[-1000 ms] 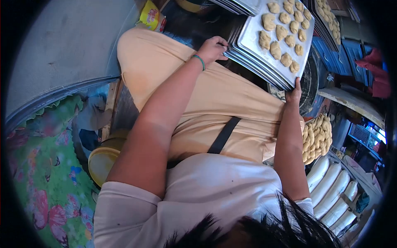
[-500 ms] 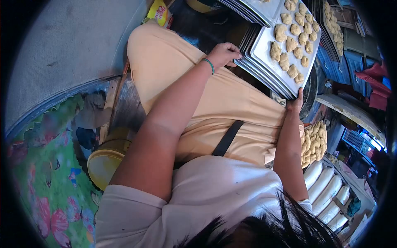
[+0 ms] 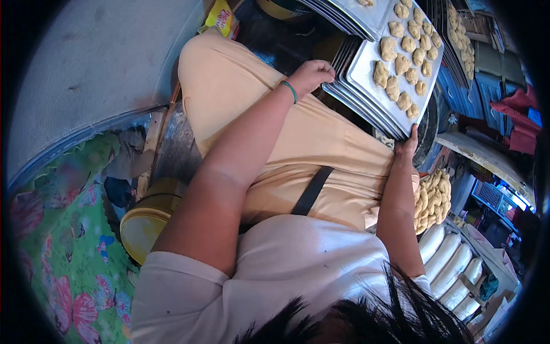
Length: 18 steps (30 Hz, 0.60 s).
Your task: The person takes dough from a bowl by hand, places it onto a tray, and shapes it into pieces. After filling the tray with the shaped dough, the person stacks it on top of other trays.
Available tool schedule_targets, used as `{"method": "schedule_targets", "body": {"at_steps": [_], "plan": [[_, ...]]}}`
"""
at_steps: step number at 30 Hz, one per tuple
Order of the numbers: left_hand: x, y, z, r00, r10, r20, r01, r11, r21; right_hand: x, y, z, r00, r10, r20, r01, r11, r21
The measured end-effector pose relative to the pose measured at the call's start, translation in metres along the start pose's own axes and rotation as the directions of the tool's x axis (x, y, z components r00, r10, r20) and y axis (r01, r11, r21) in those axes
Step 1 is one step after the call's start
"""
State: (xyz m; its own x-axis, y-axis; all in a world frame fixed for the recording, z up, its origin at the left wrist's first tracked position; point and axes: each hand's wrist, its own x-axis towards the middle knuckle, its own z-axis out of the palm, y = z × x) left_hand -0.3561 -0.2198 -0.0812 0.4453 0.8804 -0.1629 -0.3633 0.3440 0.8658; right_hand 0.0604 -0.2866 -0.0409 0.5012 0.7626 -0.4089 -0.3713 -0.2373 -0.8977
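A stack of metal baking trays stands in front of my knees, and rows of dough pieces lie on its top tray. My left hand, with a green band at the wrist, has its fingers curled closed at the stack's near left corner, on a tray edge. At the near right corner, my right hand grips a tray, thumb up along the edge and the other fingers mostly hidden beneath. Just beyond, a second tray stack overlaps the view's top edge.
More trays with dough stand at the upper right. Braided-looking dough and long white rolled bags are beside my right arm. A yellow bucket sits at my left, near a butterfly-print cloth. A yellow packet lies beyond my knee.
Very little differs. The view has shifted slightly, and my left fingers look a bit more curled at the tray corner. My right hand keeps its hold.
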Motion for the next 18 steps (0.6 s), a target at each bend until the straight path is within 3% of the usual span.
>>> {"method": "schedule_targets", "body": {"at_steps": [6, 9, 12, 18], "plan": [[0.004, 0.002, 0.002, 0.998, 0.061, -0.024, -0.062, 0.998, -0.022, -0.002, -0.004, 0.003, 1.000, 0.026, 0.014, -0.026, 0.999, 0.020], [0.006, 0.004, 0.002, 0.992, 0.127, 0.016, -0.128, 0.990, 0.061, 0.001, -0.004, -0.002, 0.998, 0.049, 0.039, -0.050, 0.999, 0.022], [0.010, 0.006, 0.001, 0.996, 0.087, 0.029, -0.088, 0.996, 0.011, 0.006, -0.003, -0.006, 0.997, 0.059, 0.056, -0.061, 0.998, 0.034], [0.009, 0.006, 0.013, 0.991, 0.090, -0.100, -0.085, 0.995, 0.056, -0.003, -0.007, 0.002, 0.997, 0.077, 0.010, -0.077, 0.997, 0.018]]}}
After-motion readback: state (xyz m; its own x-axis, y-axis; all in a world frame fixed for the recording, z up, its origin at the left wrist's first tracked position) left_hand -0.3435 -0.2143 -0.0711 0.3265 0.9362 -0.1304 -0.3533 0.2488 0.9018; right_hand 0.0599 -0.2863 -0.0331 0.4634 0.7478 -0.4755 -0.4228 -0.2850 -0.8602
